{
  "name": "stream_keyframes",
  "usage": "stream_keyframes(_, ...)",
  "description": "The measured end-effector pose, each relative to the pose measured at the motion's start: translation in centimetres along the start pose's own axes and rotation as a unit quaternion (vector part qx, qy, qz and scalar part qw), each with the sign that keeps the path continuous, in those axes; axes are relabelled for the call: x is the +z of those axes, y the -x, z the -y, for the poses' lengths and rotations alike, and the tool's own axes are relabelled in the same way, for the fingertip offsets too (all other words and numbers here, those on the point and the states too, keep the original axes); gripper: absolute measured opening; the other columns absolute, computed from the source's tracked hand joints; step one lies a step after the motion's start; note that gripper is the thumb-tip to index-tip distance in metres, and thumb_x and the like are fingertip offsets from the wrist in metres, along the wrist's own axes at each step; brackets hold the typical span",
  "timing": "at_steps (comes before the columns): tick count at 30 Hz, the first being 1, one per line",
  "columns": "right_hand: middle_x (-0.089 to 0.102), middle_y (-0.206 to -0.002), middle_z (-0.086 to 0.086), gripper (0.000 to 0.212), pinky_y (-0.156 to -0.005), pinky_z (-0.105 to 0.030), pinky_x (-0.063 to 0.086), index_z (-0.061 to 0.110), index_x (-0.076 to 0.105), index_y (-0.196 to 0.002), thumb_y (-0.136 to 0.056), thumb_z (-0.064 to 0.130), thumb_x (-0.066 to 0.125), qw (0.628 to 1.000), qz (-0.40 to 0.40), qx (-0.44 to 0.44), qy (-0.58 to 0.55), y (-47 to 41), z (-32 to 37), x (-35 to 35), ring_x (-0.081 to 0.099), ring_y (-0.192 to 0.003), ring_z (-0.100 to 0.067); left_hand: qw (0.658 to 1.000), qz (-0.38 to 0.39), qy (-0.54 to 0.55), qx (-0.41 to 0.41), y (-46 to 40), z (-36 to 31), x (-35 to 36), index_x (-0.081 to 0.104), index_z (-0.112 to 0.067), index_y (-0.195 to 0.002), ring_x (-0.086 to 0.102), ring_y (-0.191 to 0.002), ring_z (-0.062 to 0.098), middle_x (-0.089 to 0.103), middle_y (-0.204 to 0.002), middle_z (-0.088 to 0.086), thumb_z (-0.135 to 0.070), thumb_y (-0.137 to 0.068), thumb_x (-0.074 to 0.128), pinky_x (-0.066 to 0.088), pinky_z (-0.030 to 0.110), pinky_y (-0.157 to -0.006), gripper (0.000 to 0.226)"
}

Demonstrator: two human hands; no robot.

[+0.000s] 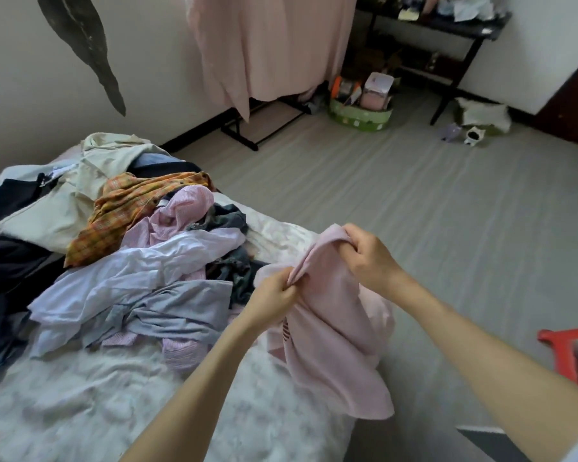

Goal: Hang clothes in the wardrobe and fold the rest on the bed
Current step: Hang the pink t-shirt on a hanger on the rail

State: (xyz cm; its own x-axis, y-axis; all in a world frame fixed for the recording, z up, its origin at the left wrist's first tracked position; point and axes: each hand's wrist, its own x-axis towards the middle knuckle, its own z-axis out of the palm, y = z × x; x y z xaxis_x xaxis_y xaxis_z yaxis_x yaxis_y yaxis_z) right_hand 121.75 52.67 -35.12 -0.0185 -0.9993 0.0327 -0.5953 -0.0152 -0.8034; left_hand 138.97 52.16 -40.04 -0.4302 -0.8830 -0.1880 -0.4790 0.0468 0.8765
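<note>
Both hands hold one pale pink garment (331, 315) up off the bed (90, 405), and the grip looks meant to find and open an edge, so the piece can be sorted for hanging or folding. The left hand (274, 300) has its fingers curled tight, bunching a fold of the pink cloth at the top; the right hand (367, 253), a little higher and farther out, has its fingers clamped on a neighbouring stretch of what looks like the same hem or neckline. Held by two close points, the rest of the garment hangs below the fingers, draping past the bed's edge toward the floor (414, 201); a short striped mark shows on the cloth just under the left hand, and whether it is a label or a print I cannot tell. To the left of the left hand's fingers lies the unsorted pile (141, 261), still heaped on the bed: a white shirt (167, 258) and a grey-blue shirt (177, 308) nearest, a pink striped shirt (184, 208) and an orange plaid shirt (131, 208) beyond, a cream garment (64, 201) and dark clothes farther off. Well beyond the right hand's fingers, across the floor, a pink curtain-like cover (264, 48) hangs over a black frame, which may be the wardrobe, though its inside is hidden. A green basket (361, 115) of odds and ends sits near it, and a red plastic stool (568, 341) stands close by the right forearm. With the heap this big, the task seems barely under way.
</note>
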Motion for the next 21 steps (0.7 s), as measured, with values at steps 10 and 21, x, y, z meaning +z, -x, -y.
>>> stream_keyframes(10, 0.025, -0.144, 0.015, 0.082, -0.103, -0.018, 0.027, 0.038, 0.015, -0.144, -0.081, 0.037, 0.068, 0.989, 0.023, 0.126, -0.070, 17.4, -6.4, -12.6, 0.029, -0.130, 0.003, 0.963, 0.021, 0.227, -0.143, -1.9, -15.4, 13.0, 0.047, -0.010, -0.070, 0.043, -0.054, 0.015, 0.041, -0.062, 0.004, -0.008, -0.092, 0.040, 0.035, 0.023, -0.048, 0.022)
stream_keyframes(21, 0.055, -0.074, -0.001, 0.019, -0.061, -0.020, 0.038, 0.015, 0.052, -0.074, -0.090, 0.005, 0.049, 0.874, -0.373, 0.291, -0.115, 31.5, -9.7, -22.8, 0.050, -0.071, -0.015, 0.899, 0.303, 0.315, -0.036, 4.3, -25.0, 28.2, 0.059, -0.010, -0.098, 0.062, -0.078, 0.013, 0.064, -0.091, 0.005, -0.035, -0.098, 0.041, 0.051, 0.015, -0.062, 0.030)
